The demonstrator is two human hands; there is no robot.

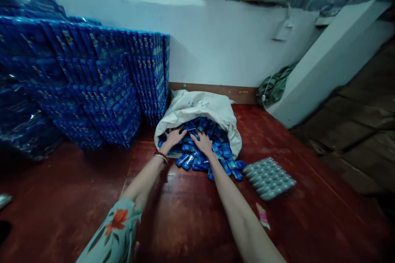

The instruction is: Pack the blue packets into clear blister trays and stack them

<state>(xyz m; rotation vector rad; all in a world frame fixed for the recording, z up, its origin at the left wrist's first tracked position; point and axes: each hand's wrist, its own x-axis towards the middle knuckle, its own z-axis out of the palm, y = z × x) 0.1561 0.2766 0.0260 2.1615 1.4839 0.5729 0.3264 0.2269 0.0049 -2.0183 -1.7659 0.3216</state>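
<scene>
A white sack (212, 104) lies on its side with its mouth toward me, and many small blue packets (200, 163) spill out of it onto the red floor. My left hand (173, 137), with a bracelet at the wrist, reaches into the left side of the mouth, fingers spread over the packets. Beside it my right hand (203, 143) rests on the packets near the middle of the mouth, its fingers apart as well. Neither hand is closed around a packet. The sack's inner depth is hidden.
Tall stacks of blue packs (114, 78) stand at the left against the white wall (216, 45). A grey egg-tray-like sheet (269, 177) and a pink wrapper (262, 215) lie at the right. Brown cartons (354, 131) and a green bag (274, 86) are farther right.
</scene>
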